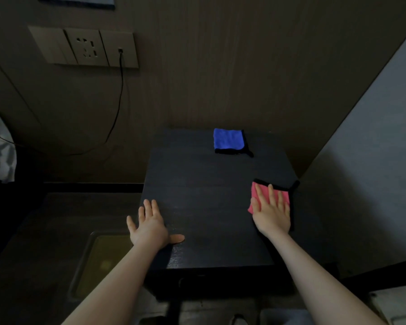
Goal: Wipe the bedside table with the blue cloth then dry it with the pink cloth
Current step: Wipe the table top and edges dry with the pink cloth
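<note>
Dark woodgrain surface [209, 195]: my right hand [271, 213], fingers spread, flattens the pink cloth [256, 192]; left hand [150, 227] splayed bare; blue cloth [229, 140] folded behind.

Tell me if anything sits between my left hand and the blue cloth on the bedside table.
Nothing visible does. The left hand lies flat at the bedside table's near left edge, the blue cloth sits at the far side, and only bare dark tabletop lies between them.

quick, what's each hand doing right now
Left hand: open, flat on the bedside table, holding nothing.
Right hand: open, fingers spread, pressed flat on the pink cloth, not gripping it.
</note>
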